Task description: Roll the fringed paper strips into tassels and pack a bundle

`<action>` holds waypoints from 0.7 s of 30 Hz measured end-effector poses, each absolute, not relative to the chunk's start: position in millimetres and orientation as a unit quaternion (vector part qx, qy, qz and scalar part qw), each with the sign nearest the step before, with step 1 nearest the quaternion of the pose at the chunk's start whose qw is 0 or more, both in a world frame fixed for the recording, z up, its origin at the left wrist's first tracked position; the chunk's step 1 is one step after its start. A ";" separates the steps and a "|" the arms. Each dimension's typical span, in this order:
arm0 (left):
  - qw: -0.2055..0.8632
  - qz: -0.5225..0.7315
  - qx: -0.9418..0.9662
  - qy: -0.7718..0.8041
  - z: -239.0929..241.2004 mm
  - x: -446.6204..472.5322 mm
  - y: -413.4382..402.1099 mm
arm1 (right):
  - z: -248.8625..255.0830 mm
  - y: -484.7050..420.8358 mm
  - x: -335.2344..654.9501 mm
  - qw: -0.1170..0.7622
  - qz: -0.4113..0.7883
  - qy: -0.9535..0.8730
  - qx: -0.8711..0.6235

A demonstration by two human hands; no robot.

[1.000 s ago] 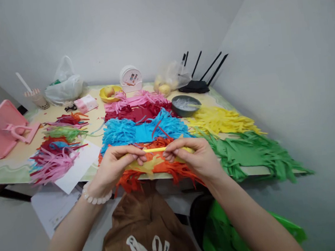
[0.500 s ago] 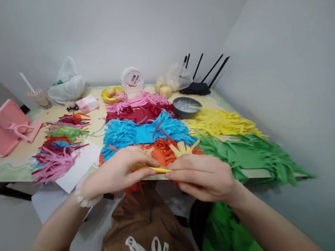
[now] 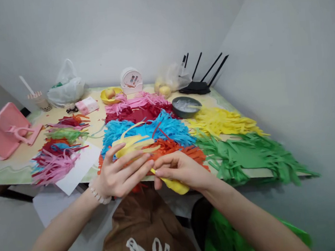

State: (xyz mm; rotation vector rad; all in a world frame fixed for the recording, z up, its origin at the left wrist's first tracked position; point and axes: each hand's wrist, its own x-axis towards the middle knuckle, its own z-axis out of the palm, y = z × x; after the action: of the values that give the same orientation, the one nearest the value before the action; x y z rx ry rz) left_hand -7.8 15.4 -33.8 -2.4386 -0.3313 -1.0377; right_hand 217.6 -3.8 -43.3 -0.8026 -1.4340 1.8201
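Note:
My right hand [image 3: 179, 171] pinches a piece of yellow fringed paper [image 3: 176, 186] between thumb and fingers; a twisted, narrow part sticks out toward the left hand. Loose yellow strips fan out behind my left hand [image 3: 126, 171], whose long fingers lie across the paper, thumb hidden. Below and beyond the hands, orange fringed paper [image 3: 192, 154] covers the table's front edge. Blue fringed paper [image 3: 144, 132] lies just behind it.
Dark red fringe [image 3: 138, 114], pink fringe [image 3: 147, 99], yellow fringe [image 3: 220, 122] and green fringe [image 3: 253, 154] spread over the table. Multicoloured tassels [image 3: 56, 160] lie left near a pink stand [image 3: 3, 131]. Farther back are a grey bowl [image 3: 179, 111], a black router [image 3: 195, 88] and a drink cup [image 3: 42, 101].
The yellow strips have swung from beyond the right hand to behind the left hand. My left fingers have straightened, and the right hand has turned, showing more yellow paper below it.

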 end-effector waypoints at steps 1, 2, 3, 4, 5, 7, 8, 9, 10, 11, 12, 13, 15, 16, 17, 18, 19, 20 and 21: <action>0.227 -0.384 -0.885 -0.133 -36.8 -8.0 15.8 | -45.7 -5.0 213.4 0.350 0.705 -0.536 -0.306; 0.218 -0.392 -0.882 -0.147 -40.0 -7.7 16.3 | -47.4 -6.7 209.6 0.367 0.702 -0.527 -0.308; 0.203 -0.404 -0.877 -0.164 -43.2 -6.6 16.9 | -48.5 -8.5 205.9 0.388 0.691 -0.524 -0.312; 0.182 -0.420 -0.870 -0.185 -46.3 -4.5 17.4 | -49.2 -10.1 202.4 0.413 0.674 -0.524 -0.317; 0.156 -0.439 -0.861 -0.206 -49.1 -1.5 17.7 | -49.6 -11.4 198.9 0.440 0.654 -0.526 -0.319; 0.081 -0.484 -0.835 -0.249 -52.7 7.1 17.5 | -49.1 -11.7 192.6 0.490 0.618 -0.532 -0.307; 0.037 -0.508 -0.818 -0.269 -53.4 12.1 16.9 | -48.2 -10.5 190.1 0.508 0.603 -0.539 -0.295; -0.006 -0.529 -0.799 -0.287 -53.4 16.9 16.2 | -46.7 -8.3 188.2 0.522 0.588 -0.549 -0.282; -0.049 -0.546 -0.780 -0.302 -52.7 21.4 15.4 | -44.5 -5.3 187.2 0.533 0.571 -0.561 -0.274; -0.089 -0.557 -0.763 -0.315 -51.6 25.2 14.8 | -41.9 -1.5 186.8 0.542 0.550 -0.575 -0.272; -0.127 -0.563 -0.750 -0.324 -50.4 28.2 14.5 | -39.0 2.6 187.0 0.549 0.523 -0.591 -0.275; -0.162 -0.564 -0.740 -0.328 -49.3 30.7 14.8 | -36.2 6.7 187.4 0.555 0.494 -0.609 -0.278; -0.226 -0.560 -0.725 -0.331 -48.8 34.1 17.4 | -31.9 14.0 187.6 0.561 0.439 -0.639 -0.291; -0.249 -0.562 -0.715 -0.332 -49.6 35.5 19.9 | -30.8 17.0 186.9 0.561 0.416 -0.650 -0.300; -0.264 -0.569 -0.705 -0.332 -51.0 36.5 23.1 | -30.4 19.7 185.8 0.559 0.393 -0.661 -0.309; -0.272 -0.573 -0.697 -0.335 -52.9 37.1 27.0 | -30.6 22.6 184.6 0.557 0.367 -0.674 -0.318; -0.273 -0.579 -0.689 -0.340 -54.7 36.9 31.4 | -31.1 26.5 184.0 0.551 0.336 -0.692 -0.322; -0.266 -0.587 -0.680 -0.349 -56.1 35.5 36.1 | -31.5 32.3 185.0 0.539 0.300 -0.721 -0.316; -0.253 -0.598 -0.669 -0.362 -56.6 32.5 40.9 | -31.8 40.9 188.5 0.521 0.260 -0.753 -0.306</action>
State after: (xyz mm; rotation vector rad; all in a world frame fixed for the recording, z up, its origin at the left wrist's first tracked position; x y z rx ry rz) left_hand 32.5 40.9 -56.6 -2.5259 -1.3668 -2.2567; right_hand 188.5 40.9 -31.8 -0.7328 -1.8057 0.6221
